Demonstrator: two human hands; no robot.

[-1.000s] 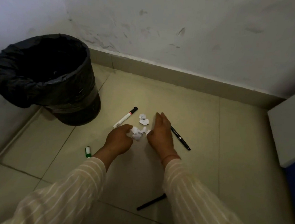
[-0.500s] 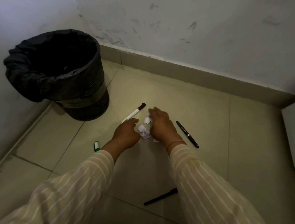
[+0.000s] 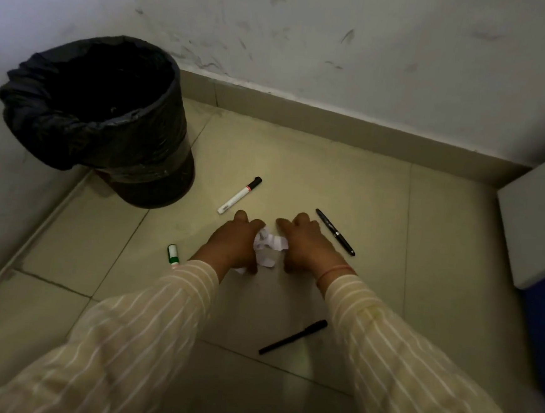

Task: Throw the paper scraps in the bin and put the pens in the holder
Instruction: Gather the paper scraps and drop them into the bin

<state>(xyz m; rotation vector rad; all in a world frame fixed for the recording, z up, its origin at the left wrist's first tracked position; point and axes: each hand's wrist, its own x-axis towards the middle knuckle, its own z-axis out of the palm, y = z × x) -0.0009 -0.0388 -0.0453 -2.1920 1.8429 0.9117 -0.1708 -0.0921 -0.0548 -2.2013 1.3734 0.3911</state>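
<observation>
Crumpled white paper scraps [image 3: 270, 243] lie in a small pile on the tiled floor, pressed between my two hands. My left hand [image 3: 232, 245] curls over the pile's left side, and one scrap pokes out beneath it. My right hand [image 3: 307, 245] cups the right side, fingers bent down to the floor. A white marker with a black cap [image 3: 240, 195] lies just beyond my left hand. One black pen [image 3: 335, 231] rests right of my right hand, and another black pen [image 3: 293, 336] lies nearer me. The bin [image 3: 102, 111], lined with a black bag, stands open at the far left. No pen holder is visible.
A short green-and-white marker [image 3: 173, 254] lies left of my left wrist. Walls meet in the corner behind the bin. A white box-like edge [image 3: 537, 227] with something blue below it juts in at the right.
Both hands have drawn the scraps together into one tight pile and pulled it slightly toward me. The view has shifted, so the bin sits nearer the frame's left centre.
</observation>
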